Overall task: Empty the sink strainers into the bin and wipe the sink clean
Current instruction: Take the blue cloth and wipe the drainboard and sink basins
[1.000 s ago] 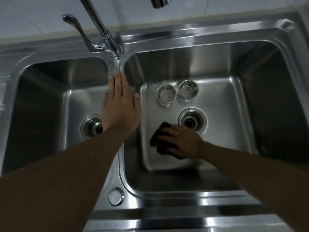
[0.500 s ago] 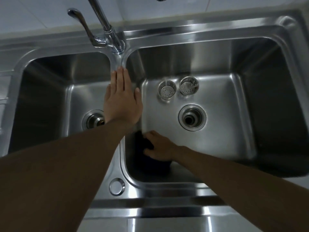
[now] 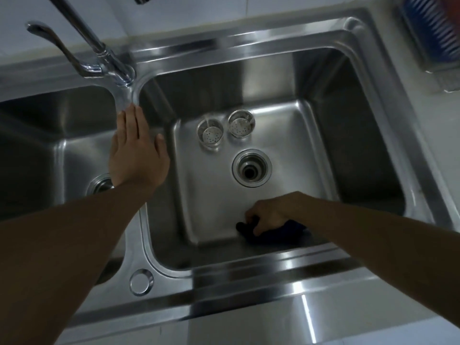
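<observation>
The steel double sink point(image 3: 249, 277) fills the view. My left hand point(image 3: 137, 155) lies flat and open on the divider between the two basins. In the right basin, my right hand point(image 3: 271, 212) presses a dark cloth point(image 3: 273, 232) onto the floor at the near edge, fingers curled over it. Two empty metal strainers point(image 3: 210, 132) point(image 3: 241, 123) stand side by side at the back of that basin's floor. Between them and the cloth lies the open right drain point(image 3: 252, 168). The left drain point(image 3: 100, 184) is partly hidden by my left wrist.
The tap point(image 3: 99, 51) with its lever rises from the back rim above the divider. A small round cap point(image 3: 141, 282) sits on the front rim. A blue ribbed rack point(image 3: 433, 33) stands on the counter at the back right.
My right hand has swept the cloth along the near edge of the right basin, from the left corner toward the right. The left hand stays on the divider. The view has shifted right.
</observation>
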`<state>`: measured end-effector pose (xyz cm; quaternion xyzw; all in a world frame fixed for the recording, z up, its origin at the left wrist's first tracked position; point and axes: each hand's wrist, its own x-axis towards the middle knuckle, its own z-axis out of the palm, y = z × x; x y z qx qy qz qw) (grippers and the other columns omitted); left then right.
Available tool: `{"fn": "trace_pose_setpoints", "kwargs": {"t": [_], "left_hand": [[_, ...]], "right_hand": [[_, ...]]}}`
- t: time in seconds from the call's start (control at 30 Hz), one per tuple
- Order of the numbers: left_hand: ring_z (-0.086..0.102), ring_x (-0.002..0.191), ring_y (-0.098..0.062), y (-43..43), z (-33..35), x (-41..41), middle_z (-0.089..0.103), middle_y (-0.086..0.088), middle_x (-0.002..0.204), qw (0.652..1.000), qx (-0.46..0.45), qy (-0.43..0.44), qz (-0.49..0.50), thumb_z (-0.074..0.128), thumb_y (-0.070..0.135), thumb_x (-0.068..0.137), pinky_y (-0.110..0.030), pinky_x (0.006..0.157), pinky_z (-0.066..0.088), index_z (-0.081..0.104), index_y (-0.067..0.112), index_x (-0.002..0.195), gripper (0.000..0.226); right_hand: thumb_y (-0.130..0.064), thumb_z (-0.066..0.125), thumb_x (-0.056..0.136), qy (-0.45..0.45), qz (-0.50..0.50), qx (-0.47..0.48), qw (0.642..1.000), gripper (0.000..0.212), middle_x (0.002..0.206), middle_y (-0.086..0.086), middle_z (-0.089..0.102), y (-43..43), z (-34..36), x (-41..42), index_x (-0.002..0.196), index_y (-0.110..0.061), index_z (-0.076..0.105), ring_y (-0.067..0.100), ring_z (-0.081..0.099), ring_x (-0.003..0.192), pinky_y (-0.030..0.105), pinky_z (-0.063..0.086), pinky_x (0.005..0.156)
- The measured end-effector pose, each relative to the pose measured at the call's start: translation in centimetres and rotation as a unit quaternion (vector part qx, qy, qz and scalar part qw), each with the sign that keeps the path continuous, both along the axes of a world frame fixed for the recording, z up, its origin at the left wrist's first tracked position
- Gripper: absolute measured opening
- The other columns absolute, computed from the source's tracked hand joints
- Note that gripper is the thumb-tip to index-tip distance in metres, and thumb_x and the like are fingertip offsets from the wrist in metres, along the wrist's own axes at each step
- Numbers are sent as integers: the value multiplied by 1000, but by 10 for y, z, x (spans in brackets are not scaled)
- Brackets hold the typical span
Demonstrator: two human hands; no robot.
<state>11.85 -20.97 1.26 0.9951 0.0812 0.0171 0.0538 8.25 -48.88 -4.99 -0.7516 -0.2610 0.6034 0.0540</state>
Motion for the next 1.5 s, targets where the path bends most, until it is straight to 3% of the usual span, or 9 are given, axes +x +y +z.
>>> {"fn": "trace_pose_setpoints", "kwargs": {"t": [0.13,0.3,0.53,0.7,0.87,1.07,1.23,1.37,1.5], "left_hand": [[10,155,-31,-1,-1,0,13,-16,167,1000,-1,-5,-2,40,31,103,-45,124,17,12,1,159,68],[8,155,-29,-1,-1,1,11,-14,168,1000,-1,-2,3,39,31,103,-44,124,17,12,2,159,69],[8,155,-29,-2,2,1,11,-14,168,1000,2,6,5,38,32,103,-45,124,19,12,2,159,69],[6,156,-28,-4,4,0,9,-13,168,1000,4,14,5,37,33,103,-44,124,17,10,2,159,69],[4,156,-27,-6,7,1,7,-11,169,1000,7,19,9,37,33,103,-42,125,15,9,3,160,69],[2,156,-27,-6,9,0,5,-11,169,1000,-2,26,7,36,34,104,-44,125,15,7,3,160,70],[4,156,-27,-6,7,0,6,-11,169,1000,-6,23,13,38,34,103,-44,124,17,9,4,160,70],[5,156,-27,-5,6,0,8,-11,169,1000,-11,18,11,38,34,103,-45,123,18,10,4,160,71],[7,156,-27,-4,3,0,9,-11,168,1000,-4,12,12,39,35,102,-44,123,20,11,4,159,72]], "right_hand": [[-46,66,86,-89,96,-55,990,45,127,5,49,-42,-6,7,124,-26,55,30,57,108,48,52,90],[-25,66,85,-262,233,-131,927,46,142,9,40,-106,-11,10,129,-24,53,34,43,124,55,34,100],[-35,64,85,-413,44,-94,905,56,142,4,39,-130,-23,45,136,-24,43,28,39,125,40,34,95],[-20,58,93,-486,-168,-54,856,59,155,18,31,-124,-35,107,149,-11,40,42,36,132,47,37,103],[-30,58,93,-458,-320,-79,826,56,152,15,35,-97,-50,126,146,-23,43,43,38,128,51,39,101],[-35,65,87,-437,-22,156,886,49,138,9,51,-114,-58,60,134,-24,60,35,49,113,47,47,90],[-43,61,82,-463,-267,-48,844,55,131,20,44,-106,-61,55,130,-19,50,44,45,110,50,48,89],[-54,57,72,-382,-86,139,910,52,112,12,51,-73,-51,18,114,-24,59,35,52,101,42,49,83],[-44,65,76,-267,35,229,936,50,122,9,48,-25,-49,-6,121,-24,59,28,49,109,36,50,84]]}}
